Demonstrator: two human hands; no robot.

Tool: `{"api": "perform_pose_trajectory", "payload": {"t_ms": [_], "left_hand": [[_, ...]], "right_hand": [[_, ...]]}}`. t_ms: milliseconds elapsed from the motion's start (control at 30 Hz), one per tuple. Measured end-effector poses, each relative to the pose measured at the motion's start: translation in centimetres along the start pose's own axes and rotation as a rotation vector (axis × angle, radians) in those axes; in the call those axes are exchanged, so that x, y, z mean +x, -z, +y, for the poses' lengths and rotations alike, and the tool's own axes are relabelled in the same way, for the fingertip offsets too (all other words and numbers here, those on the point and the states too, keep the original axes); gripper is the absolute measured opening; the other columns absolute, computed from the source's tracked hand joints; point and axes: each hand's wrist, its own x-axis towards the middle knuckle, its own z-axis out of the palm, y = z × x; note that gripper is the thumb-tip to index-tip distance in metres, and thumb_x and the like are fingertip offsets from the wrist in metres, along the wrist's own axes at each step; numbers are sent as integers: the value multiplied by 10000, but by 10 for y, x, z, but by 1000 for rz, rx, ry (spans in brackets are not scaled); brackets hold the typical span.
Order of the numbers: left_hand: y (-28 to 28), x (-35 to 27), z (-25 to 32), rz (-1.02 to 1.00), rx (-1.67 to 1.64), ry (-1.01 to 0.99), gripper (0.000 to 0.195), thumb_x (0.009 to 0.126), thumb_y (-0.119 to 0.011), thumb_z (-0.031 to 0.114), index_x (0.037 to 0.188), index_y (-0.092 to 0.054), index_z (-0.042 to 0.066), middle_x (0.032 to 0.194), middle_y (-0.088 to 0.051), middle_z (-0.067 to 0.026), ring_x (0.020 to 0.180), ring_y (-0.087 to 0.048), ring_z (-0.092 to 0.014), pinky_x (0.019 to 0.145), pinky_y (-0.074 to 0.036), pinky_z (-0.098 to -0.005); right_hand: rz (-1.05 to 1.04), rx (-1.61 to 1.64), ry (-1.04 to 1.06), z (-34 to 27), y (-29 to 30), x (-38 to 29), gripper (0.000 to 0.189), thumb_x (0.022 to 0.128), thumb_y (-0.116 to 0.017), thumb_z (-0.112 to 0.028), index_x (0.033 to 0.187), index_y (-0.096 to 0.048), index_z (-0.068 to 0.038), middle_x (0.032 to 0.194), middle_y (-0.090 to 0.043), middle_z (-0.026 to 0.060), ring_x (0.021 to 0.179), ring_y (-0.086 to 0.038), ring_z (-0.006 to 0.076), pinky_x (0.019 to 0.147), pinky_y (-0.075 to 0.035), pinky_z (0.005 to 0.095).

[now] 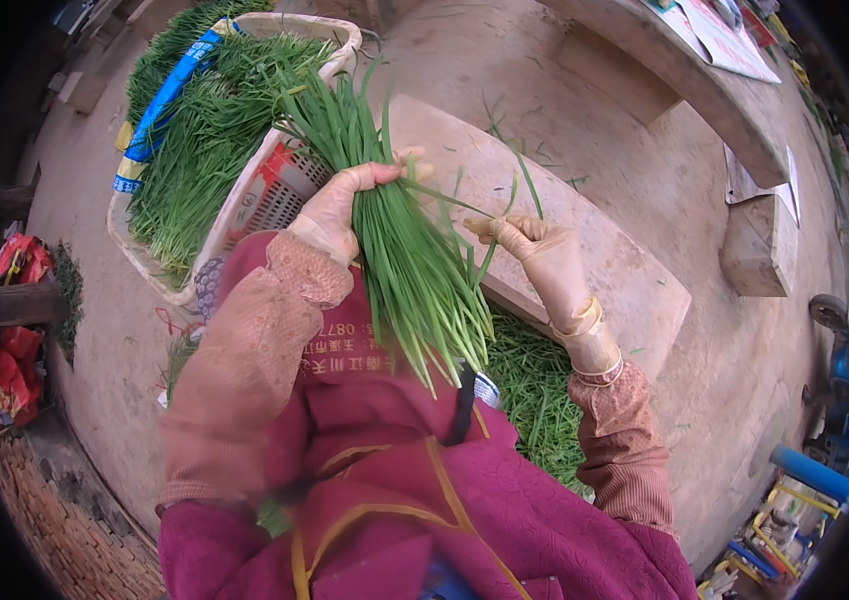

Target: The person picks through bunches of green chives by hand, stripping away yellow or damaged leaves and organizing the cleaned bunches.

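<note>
My left hand (342, 202), in a thin translucent glove, is closed around a bundle of long green leaves that look like garlic chives (417, 262). The pale stem ends point down over my apron, the leafy tips up and left. To the right of the bundle, my right hand (522, 240), gloved too, pinches a thin green blade (447, 198) between thumb and fingers; the blade stretches from the bundle. Behind both hands lies a pale stone slab (582, 225) with a few stray blades on it.
A white plastic basket (237, 202) heaped with green leaves (222, 127) stands at the upper left. Loose green leaves (537, 397) lie in a pile below the slab. A stone bench (694, 82) curves across the upper right, near a stone block (758, 244).
</note>
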Motion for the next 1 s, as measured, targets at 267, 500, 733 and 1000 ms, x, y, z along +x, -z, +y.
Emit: {"api": "perform_pose_trajectory", "payload": {"t_ms": [267, 500, 733, 1000], "left_hand": [[14, 6, -4, 24, -64, -1, 466, 884, -534, 102, 1339, -477, 21, 1234, -599, -115, 1057, -616, -319, 923, -508, -491], [8, 8, -7, 138, -91, 15, 450, 897, -539, 107, 1339, -485, 40, 1235, -601, -94, 1060, -615, -313, 924, -507, -496], [7, 4, -11, 86, -13, -36, 444, 899, -598, 129, 1321, -498, 33, 1234, -601, -106, 1060, -618, -298, 921, -514, -465], [10, 3, -20, 69, 13, -63, 392, 881, -648, 131, 1252, -562, 40, 1150, -648, -98, 1039, -636, -269, 903, -528, -423]], "right_hand": [[201, 3, 117, 2, 14, -42, 160, 904, -617, -109, 983, -727, -24, 1083, -677, 81, 994, -608, 138, 897, -453, 256], [268, -348, 337, -6, -4, -62, 174, 776, -701, -101, 943, -745, -78, 1127, -661, 184, 1056, -636, 262, 916, -477, 333], [55, -96, 98, -5, -19, -46, 412, 793, -716, -153, 1185, -649, -44, 1170, -647, 158, 1057, -628, 189, 923, -466, 290], [34, 535, -118, -13, -44, -24, 237, 900, -608, -72, 1073, -654, 84, 987, -687, 74, 859, -614, 101, 753, -491, 223]]}}
